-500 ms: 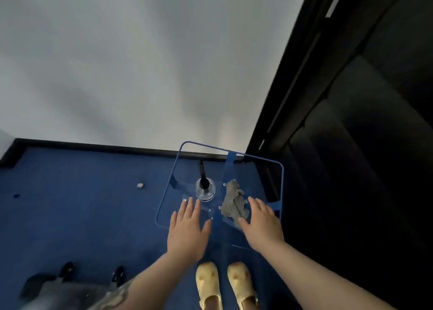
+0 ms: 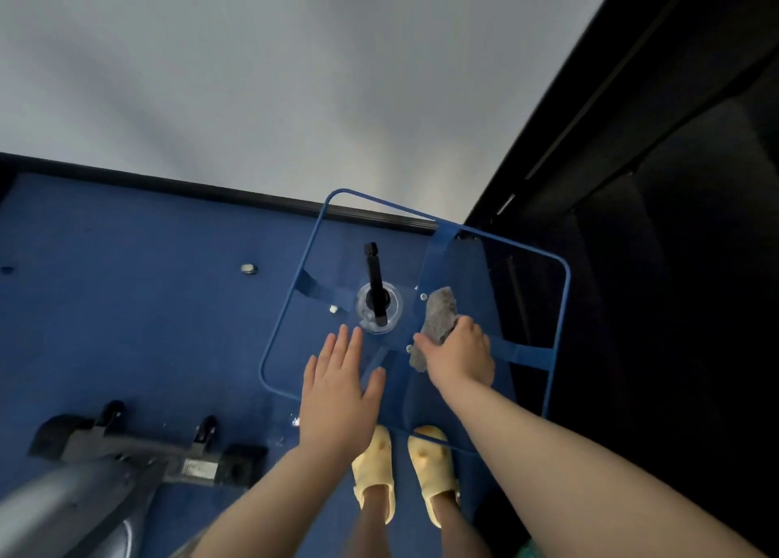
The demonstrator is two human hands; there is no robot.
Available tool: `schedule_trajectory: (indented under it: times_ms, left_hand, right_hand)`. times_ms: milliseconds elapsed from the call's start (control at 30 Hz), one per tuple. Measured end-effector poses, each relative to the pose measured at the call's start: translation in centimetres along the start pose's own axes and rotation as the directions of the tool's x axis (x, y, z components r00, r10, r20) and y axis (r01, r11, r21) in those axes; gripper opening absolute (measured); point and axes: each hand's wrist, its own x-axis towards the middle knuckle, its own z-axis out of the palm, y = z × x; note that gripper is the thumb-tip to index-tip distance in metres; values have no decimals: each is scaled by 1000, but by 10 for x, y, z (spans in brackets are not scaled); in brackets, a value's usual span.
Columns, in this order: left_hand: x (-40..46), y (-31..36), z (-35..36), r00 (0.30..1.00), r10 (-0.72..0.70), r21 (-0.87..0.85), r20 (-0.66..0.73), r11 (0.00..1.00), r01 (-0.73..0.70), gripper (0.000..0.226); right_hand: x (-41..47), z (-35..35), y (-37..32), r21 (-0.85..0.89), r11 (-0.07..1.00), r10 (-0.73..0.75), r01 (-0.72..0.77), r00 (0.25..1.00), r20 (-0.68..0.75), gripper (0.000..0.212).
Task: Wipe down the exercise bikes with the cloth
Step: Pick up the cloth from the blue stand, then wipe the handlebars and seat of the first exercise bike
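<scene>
A grey cloth (image 2: pixel 438 314) lies on a small glass-topped table with a blue frame (image 2: pixel 560 304). My right hand (image 2: pixel 461 355) rests on the cloth's near end, fingers curled over it. My left hand (image 2: pixel 341 384) hovers flat and open over the table's near left corner, fingers spread. A clear spray bottle with a black nozzle (image 2: pixel 377 300) stands at the table's middle, just beyond my left fingertips. The grey base of an exercise bike (image 2: pixel 139 448), with small black wheels, shows at the lower left.
Blue carpet covers the floor below a white wall with a black skirting board (image 2: pixel 168 182). A dark doorway or panel (image 2: pixel 674 220) fills the right side. A small metal stud (image 2: pixel 248 269) sits on the carpet. My feet in yellow slippers (image 2: pixel 404 469) stand under the table's edge.
My right hand has moved forward onto the cloth and closed over its near end. The view has dipped, so more of the bike base shows at the lower left.
</scene>
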Motion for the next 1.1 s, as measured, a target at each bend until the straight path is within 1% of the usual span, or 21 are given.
schedule_trajectory:
  times_ms: [67, 133, 233, 333, 400, 533, 600, 733, 833, 967, 1100]
  left_hand:
    - [2, -1, 0, 1000, -12, -14, -8, 1000, 12, 61]
    - [5, -3, 0, 999, -29, -24, -15, 999, 29, 61]
    - [3, -3, -6, 998, -58, -48, -21, 997, 56, 61]
    - [-10, 4, -24, 997, -58, -84, -50, 995, 53, 62]
    - [-24, 11, -44, 995, -50, -113, -86, 993, 41, 62]
    - [-60, 33, -96, 979, -41, -160, -200, 987, 9, 60]
    - [-79, 45, -118, 970, -9, -137, -244, 990, -25, 59]
    - [-114, 64, -160, 917, 50, -70, -396, 994, -84, 59]
    - [-144, 67, -189, 855, 29, -45, -519, 997, -61, 59]
    - [-190, 57, -214, 745, -50, -70, -665, 998, 4, 73]
    - [-245, 40, -224, 597, -193, -171, -778, 981, 95, 71]
  right_hand:
    - [4, 2, -2, -1, 1000, 24, -24, 1000, -20, 43]
    - [6, 2, -1, 37, 999, 30, -30, 999, -15, 31]
    - [1, -11, 4, 177, 984, -4, 9, 1000, -25, 25]
    - [-18, -43, 9, 324, 938, -118, 122, 992, -33, 24]
    - [-39, -74, 8, 411, 889, -195, 203, 979, -61, 27]
    - [-84, -145, -7, 528, 761, -359, 376, 923, -141, 31]
    - [-103, -174, -15, 559, 701, -428, 442, 888, -166, 28]
    - [-133, -216, -37, 547, 607, -580, 576, 792, -191, 21]
    - [-155, -231, -59, 528, 518, -704, 673, 686, -182, 19]
    - [-189, -236, -87, 516, 386, -834, 765, 528, -158, 23]
    - [-235, -231, -110, 565, 253, -927, 786, 364, -92, 32]
